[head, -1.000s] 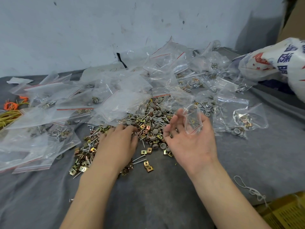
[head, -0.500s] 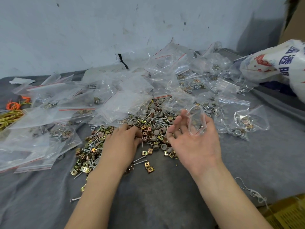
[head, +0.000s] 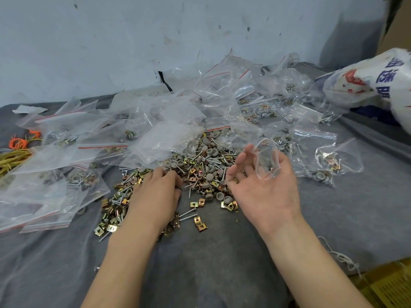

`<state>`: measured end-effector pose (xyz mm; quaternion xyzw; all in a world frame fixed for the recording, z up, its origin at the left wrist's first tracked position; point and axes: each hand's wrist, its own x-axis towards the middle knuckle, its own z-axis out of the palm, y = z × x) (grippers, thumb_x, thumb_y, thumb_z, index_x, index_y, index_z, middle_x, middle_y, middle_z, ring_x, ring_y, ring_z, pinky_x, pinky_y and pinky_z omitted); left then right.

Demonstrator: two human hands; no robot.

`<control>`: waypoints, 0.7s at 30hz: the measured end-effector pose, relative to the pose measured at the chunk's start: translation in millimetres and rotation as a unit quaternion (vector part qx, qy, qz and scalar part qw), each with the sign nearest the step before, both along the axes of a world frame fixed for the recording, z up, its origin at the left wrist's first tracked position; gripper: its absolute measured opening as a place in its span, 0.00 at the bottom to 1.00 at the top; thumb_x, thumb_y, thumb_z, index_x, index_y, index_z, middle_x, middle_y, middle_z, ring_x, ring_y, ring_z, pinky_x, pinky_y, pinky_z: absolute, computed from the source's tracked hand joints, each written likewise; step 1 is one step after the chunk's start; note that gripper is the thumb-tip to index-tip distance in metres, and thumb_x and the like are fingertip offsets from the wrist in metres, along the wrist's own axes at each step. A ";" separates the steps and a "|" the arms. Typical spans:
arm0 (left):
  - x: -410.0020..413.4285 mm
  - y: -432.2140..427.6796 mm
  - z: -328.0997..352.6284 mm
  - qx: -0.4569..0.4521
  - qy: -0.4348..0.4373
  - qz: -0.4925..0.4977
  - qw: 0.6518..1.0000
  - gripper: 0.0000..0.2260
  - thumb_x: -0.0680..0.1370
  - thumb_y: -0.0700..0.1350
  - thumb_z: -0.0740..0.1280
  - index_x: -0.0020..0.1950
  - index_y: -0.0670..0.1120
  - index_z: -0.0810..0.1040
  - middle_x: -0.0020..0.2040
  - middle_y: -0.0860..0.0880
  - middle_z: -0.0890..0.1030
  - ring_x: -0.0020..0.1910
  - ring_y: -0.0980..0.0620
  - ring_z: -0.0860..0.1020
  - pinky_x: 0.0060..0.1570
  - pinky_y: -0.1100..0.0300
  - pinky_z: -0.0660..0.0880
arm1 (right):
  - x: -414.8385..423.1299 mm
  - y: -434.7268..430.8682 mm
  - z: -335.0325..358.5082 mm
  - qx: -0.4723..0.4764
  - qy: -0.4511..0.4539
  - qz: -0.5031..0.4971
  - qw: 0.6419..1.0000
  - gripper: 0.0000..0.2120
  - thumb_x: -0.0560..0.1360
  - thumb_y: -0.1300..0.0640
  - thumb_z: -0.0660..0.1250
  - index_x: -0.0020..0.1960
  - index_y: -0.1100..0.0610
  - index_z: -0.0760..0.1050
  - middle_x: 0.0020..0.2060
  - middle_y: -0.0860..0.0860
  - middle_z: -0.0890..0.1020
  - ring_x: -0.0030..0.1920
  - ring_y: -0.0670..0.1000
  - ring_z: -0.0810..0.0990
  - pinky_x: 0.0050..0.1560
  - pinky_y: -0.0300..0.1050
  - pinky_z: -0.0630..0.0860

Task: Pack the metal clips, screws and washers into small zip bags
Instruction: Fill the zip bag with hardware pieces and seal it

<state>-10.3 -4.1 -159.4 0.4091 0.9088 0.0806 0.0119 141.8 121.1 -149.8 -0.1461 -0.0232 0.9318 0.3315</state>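
A loose pile of brass clips, screws and grey washers lies on the grey cloth. My left hand rests palm down on the pile's left part, fingers curled into the pieces; what they grip is hidden. My right hand is palm up just right of the pile and holds a small clear zip bag between thumb and fingers, its mouth facing the pile. A few small pieces show inside the bag.
Empty zip bags are heaped behind and left of the pile. Filled bags lie to the right. A white printed sack sits at far right, yellow and orange ties at far left, a yellow crate at bottom right.
My left hand's fingers have crept a little to the right and curled tighter in the pile. My right hand still holds the small bag in about the same place.
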 end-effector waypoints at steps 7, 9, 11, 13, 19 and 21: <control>-1.1 -15.4 0.7 0.036 -0.030 0.014 0.999 0.10 0.80 0.48 0.65 0.61 0.55 0.73 0.65 0.52 0.71 0.64 0.49 0.71 0.60 0.51 0.73 | 1.0 1.5 0.2 0.004 0.005 -0.003 1.000 0.16 0.71 0.49 0.70 0.56 0.54 0.75 0.47 0.50 0.84 0.41 0.51 0.82 0.46 0.45 0.74; -3.3 -21.1 2.4 0.066 -0.048 0.027 0.996 0.06 0.80 0.47 0.65 0.56 0.55 0.73 0.62 0.51 0.71 0.61 0.49 0.72 0.56 0.51 0.74 | 1.1 1.5 0.6 -0.001 0.005 -0.004 1.000 0.15 0.72 0.49 0.69 0.56 0.54 0.75 0.47 0.50 0.84 0.41 0.51 0.82 0.46 0.45 0.74; -5.8 -24.2 2.9 0.055 -0.052 0.022 0.997 0.06 0.80 0.47 0.66 0.56 0.55 0.74 0.63 0.52 0.71 0.63 0.49 0.71 0.58 0.50 0.74 | 0.0 0.8 0.3 -0.004 0.006 -0.002 1.000 0.15 0.72 0.49 0.70 0.56 0.54 0.75 0.47 0.50 0.84 0.41 0.51 0.82 0.47 0.45 0.74; -7.4 -24.7 2.7 0.032 -0.046 0.012 0.998 0.07 0.80 0.49 0.66 0.57 0.56 0.75 0.67 0.52 0.70 0.66 0.49 0.69 0.62 0.48 0.73 | -0.8 0.4 -0.3 -0.006 0.004 -0.002 1.000 0.15 0.73 0.48 0.70 0.56 0.54 0.75 0.47 0.50 0.84 0.41 0.51 0.82 0.46 0.45 0.74; 0.1 -23.3 3.6 0.005 -0.034 -0.003 0.999 0.07 0.81 0.54 0.64 0.57 0.59 0.76 0.70 0.54 0.69 0.66 0.46 0.67 0.64 0.49 0.69 | -1.8 0.0 0.6 -0.005 0.010 -0.002 1.000 0.16 0.70 0.49 0.71 0.55 0.54 0.75 0.47 0.50 0.84 0.41 0.51 0.82 0.48 0.45 0.74; 2.9 -23.1 4.6 -0.016 -0.031 0.003 0.999 0.08 0.81 0.55 0.63 0.59 0.61 0.76 0.72 0.55 0.67 0.69 0.45 0.66 0.66 0.49 0.69 | -2.5 -0.5 0.4 -0.007 0.009 -0.002 1.000 0.15 0.72 0.49 0.70 0.56 0.54 0.75 0.47 0.50 0.84 0.41 0.51 0.82 0.49 0.45 0.73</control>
